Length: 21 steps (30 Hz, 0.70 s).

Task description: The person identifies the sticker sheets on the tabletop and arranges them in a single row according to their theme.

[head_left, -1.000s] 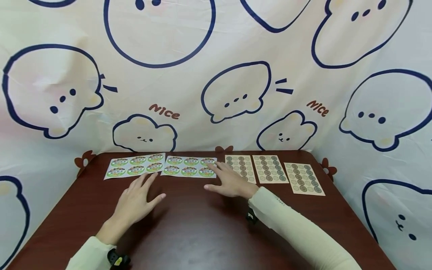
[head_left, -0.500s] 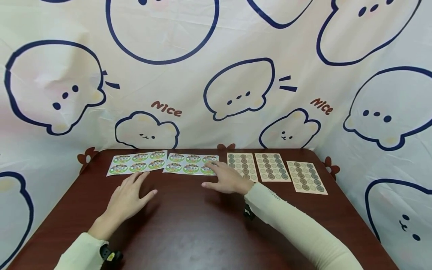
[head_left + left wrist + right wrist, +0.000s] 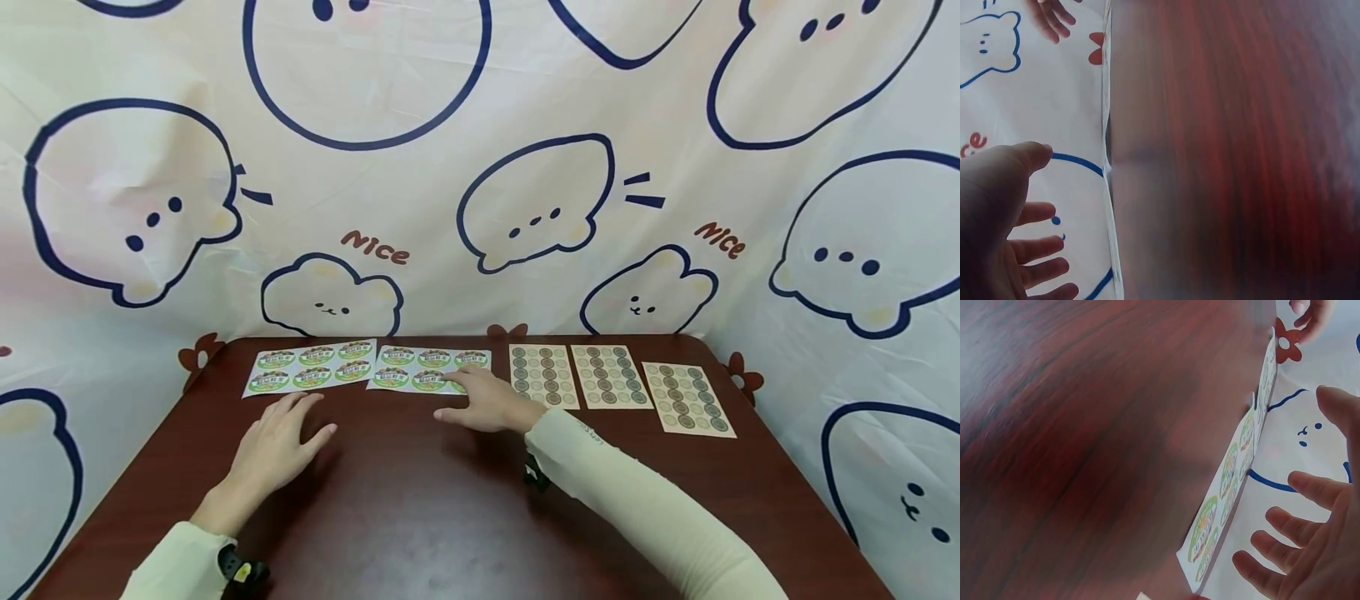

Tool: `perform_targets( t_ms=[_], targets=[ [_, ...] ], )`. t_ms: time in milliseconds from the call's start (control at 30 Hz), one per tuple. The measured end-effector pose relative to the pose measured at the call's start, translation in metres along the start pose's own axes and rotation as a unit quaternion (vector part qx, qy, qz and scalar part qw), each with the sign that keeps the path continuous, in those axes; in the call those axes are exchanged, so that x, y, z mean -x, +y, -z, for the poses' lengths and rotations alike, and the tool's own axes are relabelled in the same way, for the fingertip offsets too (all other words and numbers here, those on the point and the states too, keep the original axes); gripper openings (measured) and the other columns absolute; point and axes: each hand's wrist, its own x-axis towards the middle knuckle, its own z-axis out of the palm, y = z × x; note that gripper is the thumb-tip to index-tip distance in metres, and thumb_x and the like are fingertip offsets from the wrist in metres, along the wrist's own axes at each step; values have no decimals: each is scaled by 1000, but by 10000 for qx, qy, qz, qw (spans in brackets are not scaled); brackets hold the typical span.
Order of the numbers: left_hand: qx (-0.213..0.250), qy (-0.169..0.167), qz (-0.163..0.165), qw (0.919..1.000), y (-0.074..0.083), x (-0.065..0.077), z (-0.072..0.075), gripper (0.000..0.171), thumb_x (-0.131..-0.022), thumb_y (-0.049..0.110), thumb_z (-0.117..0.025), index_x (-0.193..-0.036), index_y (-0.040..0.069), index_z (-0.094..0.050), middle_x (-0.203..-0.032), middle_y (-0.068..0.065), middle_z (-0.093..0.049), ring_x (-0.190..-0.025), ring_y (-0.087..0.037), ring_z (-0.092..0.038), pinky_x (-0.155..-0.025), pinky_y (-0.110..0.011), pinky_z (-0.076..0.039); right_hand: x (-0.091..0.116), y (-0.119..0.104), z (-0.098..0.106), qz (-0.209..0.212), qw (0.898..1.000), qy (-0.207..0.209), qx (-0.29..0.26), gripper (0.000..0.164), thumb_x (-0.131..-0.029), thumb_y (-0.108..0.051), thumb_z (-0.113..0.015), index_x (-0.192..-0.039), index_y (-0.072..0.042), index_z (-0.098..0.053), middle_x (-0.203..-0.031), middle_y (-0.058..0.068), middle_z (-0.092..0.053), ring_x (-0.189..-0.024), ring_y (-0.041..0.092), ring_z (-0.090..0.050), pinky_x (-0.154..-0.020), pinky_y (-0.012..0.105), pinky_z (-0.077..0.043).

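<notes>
My left hand (image 3: 268,442) hovers above the table in front of the left sticker sheet, fingers loosely spread and holding nothing. That left sheet (image 3: 303,375) is white with round green stickers. Beside it lies a second white sheet (image 3: 412,361) of the same round stickers. My right hand (image 3: 487,402) is over this second sheet's near right corner and covers part of it in the head view. Its fingers are extended with nothing between them. In the right wrist view, the right hand (image 3: 1316,531) appears apart from the sheet (image 3: 1222,487) and above the table.
Three beige sheets of small round grey and cream stickers lie to the right: the near-middle sheet (image 3: 542,371), another sheet (image 3: 611,379) and the rightmost sheet (image 3: 690,400). The dark wooden table (image 3: 420,508) meets a cartoon-printed cloth (image 3: 420,208) behind and at the sides.
Both hands have shifted slightly to the left and back toward me. The left hand has drawn away from the left sheet's near edge. The sheets have stayed in place.
</notes>
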Motion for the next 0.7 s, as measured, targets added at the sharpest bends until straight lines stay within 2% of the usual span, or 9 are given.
perform_targets(
  t_ms=[133, 333, 467, 700],
  targets=[
    [12, 64, 78, 9999, -8, 0, 1, 60, -95, 36, -67, -140, -1, -53, -143, -33, -48, -128, -53, -46, -99, -71, -40, -4, -5, -3, 62, 10000, -27, -3, 73, -96, -55, -59, -155, -15, -43, -160, 13, -40, -150, 29, -35, -117, 52, -38],
    [92, -147, 306, 9994, -19, -2, 0, 59, -96, 35, -66, -140, -1, -53, -143, -33, -47, -129, -54, -44, -99, -72, -39, -7, -12, -7, 54, 9999, -75, 94, 70, -98, -52, -58, -154, -13, -43, -158, 11, -43, -148, 28, -40, -115, 50, -40],
    [113, -133, 343, 9993, -27, -6, 0, 59, -96, 35, -65, -140, -2, -52, -141, -33, -49, -127, -54, -46, -98, -71, -40, -10, -16, -7, 80, 9999, -45, 86, 65, -99, -47, -59, -153, -13, -45, -157, 11, -46, -146, 28, -42, -117, 48, -39],
    [177, -151, 495, 9985, -39, -12, 0, 59, -98, 34, -63, -141, -4, -50, -140, -35, -48, -127, -54, -45, -98, -72, -40, -17, -23, -8, 93, 9998, -76, 134, 61, -100, -46, -58, -152, -16, -47, -155, 6, -49, -146, 25, -42, -119, 46, -35]
  ],
)
